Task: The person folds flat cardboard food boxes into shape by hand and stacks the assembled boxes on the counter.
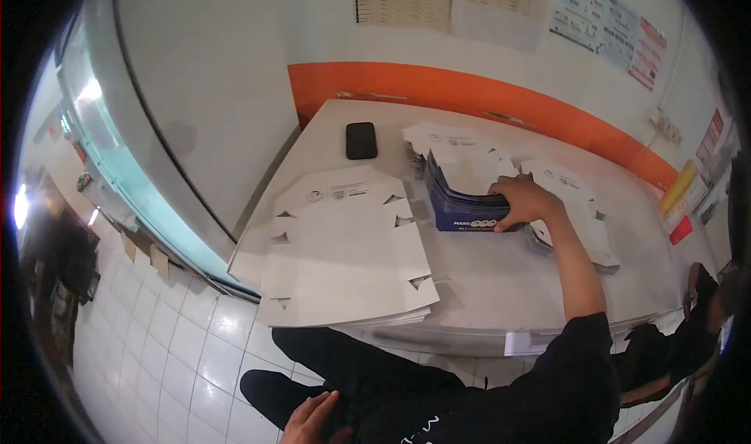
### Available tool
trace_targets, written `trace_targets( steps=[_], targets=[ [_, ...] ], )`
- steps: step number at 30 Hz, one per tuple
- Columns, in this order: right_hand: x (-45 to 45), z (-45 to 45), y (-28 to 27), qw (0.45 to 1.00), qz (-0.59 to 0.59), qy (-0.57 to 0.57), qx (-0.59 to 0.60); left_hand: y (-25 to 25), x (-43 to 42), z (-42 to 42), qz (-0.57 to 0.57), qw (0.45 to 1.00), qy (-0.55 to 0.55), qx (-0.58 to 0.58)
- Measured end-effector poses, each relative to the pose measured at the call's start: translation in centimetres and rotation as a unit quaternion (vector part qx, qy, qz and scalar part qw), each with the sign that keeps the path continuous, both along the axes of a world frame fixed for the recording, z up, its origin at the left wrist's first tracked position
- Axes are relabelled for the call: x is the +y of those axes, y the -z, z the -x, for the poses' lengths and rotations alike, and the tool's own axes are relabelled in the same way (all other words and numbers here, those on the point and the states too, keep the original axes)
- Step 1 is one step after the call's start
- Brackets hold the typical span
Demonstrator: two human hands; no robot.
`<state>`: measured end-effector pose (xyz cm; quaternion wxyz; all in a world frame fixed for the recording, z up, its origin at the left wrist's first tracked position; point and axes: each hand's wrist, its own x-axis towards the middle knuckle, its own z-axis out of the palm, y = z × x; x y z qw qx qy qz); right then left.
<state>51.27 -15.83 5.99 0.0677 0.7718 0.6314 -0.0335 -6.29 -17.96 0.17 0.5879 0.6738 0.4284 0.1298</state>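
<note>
From afar I have the right hand [524, 199] grasping the blue cardboard stack [463, 211] mid-way along the table [485, 287], left hand [310, 419] loose on the lap [375, 381]; the stack looks partly folded, while the pale sheets [344, 248] at left lie unfolded.

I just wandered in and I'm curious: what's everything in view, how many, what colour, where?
table: one, whitish, centre
phone: one, black, table's far left
white stacks: three, white, on table
blue stack: one, blue-fronted, mid-table
papers: several, mostly white, wall
band: one, orange, along wall
tiles: many, white, floor
edge clutter: count unclear, mixed colours, left and right
other person: one, dark-clad, right, partly seen
shirt: one, black, bottom
left hand: one, bare, at lap
right hand: one, bare, on blue stack
</note>
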Motion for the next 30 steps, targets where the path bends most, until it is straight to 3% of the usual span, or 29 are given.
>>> trace_targets(
  steps=[2,5,7,9,11,13,16,19,20,23,26,29,30],
  targets=[
    [0.3,-1.4,0.7,0.999,0.007,-0.009,0.042,0.4,1.5,-1.0,0.021,1.000,-0.002,-0.005],
    [0.3,-2.1,1.3,0.998,0.007,-0.017,0.067,-1.7,5.5,-4.0,-0.212,0.957,0.180,0.076],
    [0.4,-1.6,1.3,0.997,0.004,-0.019,0.075,-2.6,8.0,-7.8,-0.262,0.945,0.196,0.019],
    [0.2,-1.1,0.8,0.997,-0.005,-0.006,0.078,-3.7,10.9,-12.4,-0.390,0.896,0.205,0.056],
    [0.0,0.1,0.1,0.995,-0.024,-0.010,0.091,-2.8,13.5,-15.5,-0.444,0.868,0.217,0.040],
    [-0.3,1.3,-0.7,0.988,-0.064,-0.015,0.141,-1.4,15.6,-16.6,-0.409,0.871,0.265,0.069],
    [-0.1,1.6,-0.4,0.947,-0.262,-0.086,0.165,-1.6,17.1,-16.9,-0.350,0.883,0.301,0.081],
    [-0.3,5.0,-2.7,0.925,-0.229,-0.129,0.276,-1.7,17.6,-16.7,-0.363,0.878,0.308,0.053],
    [-0.3,6.2,-2.5,0.911,-0.166,-0.171,0.336,-1.7,17.5,-16.6,-0.381,0.871,0.308,0.037],
    [0.0,11.7,-0.8,0.835,-0.043,-0.376,0.398,-2.5,17.5,-17.0,-0.308,0.906,0.285,0.053],
    [-0.5,15.8,3.1,0.849,-0.117,-0.428,0.288,-4.4,15.8,-17.6,-0.449,0.855,0.195,0.167],
    [-0.6,16.5,5.0,0.884,-0.059,-0.351,0.304,-4.2,16.9,-15.3,-0.558,0.827,0.062,0.018],
    [-0.5,16.5,4.5,0.893,-0.028,-0.338,0.297,-4.4,17.3,-14.4,-0.620,0.784,-0.020,-0.025]
  ],
)
